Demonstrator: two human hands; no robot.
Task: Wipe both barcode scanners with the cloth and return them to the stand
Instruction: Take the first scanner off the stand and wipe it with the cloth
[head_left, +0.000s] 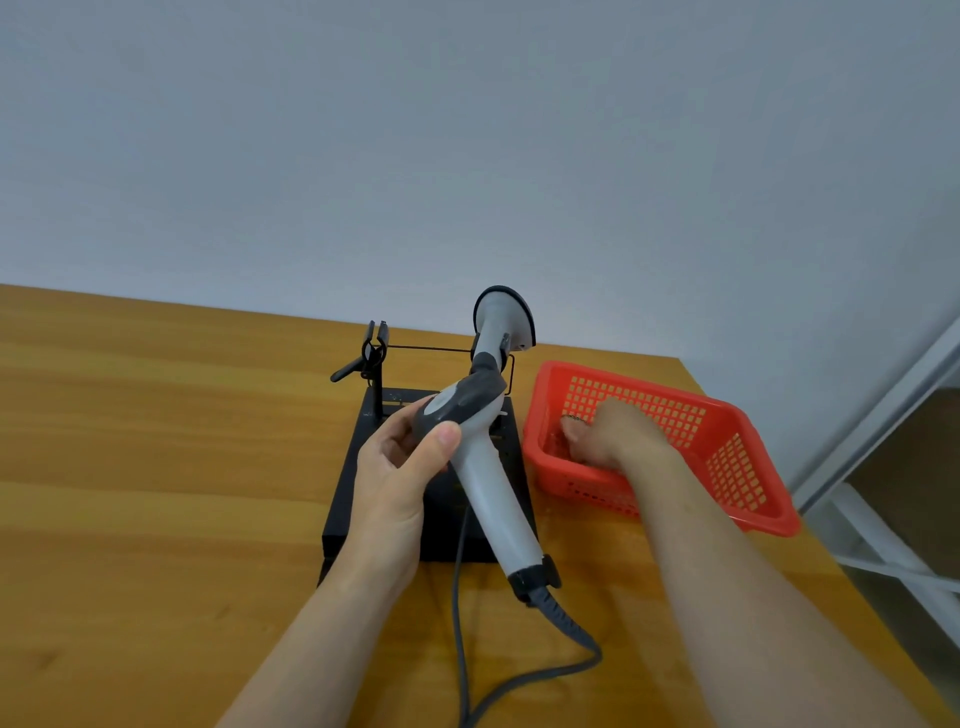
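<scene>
Gripping grey scanner (483, 467) in left hand (400, 467), fingers (447, 436) wrapped round head end, above black stand (363, 499) on bench (156, 441). Upright in stand's right clip, second scanner (501, 317). Right hand (608, 434) down inside red basket (737, 467), blurred; holding anything or not, cannot tell.

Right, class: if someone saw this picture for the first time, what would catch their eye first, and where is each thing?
The bright red basket at the right of the wooden table stands out, with the right hand reaching into it; what it touches is too blurred to tell. At centre, the left hand grips a grey barcode scanner over the black stand, where a second scanner sits at the back right.
</scene>
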